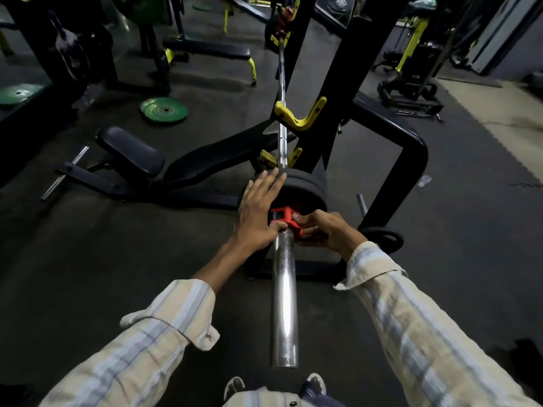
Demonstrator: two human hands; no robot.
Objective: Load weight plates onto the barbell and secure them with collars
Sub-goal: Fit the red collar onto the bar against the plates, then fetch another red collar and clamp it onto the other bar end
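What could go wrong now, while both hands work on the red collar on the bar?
The red collar sits close against the black plates; the left hand lies flat there, so its fingers might get pinched. If the right hand leaves the collar unlocked, the plates could slide along the chrome sleeve.

A black padded bench (188,168) slopes down beneath yellow rack hooks (299,116) on a black steel frame (411,148). Two green discs (163,110) lie stacked on the dark rubber floor (117,259), with another (19,93) at far left. Further benches (211,49) and what may be a yellow-framed machine (412,51) stand dimly behind.
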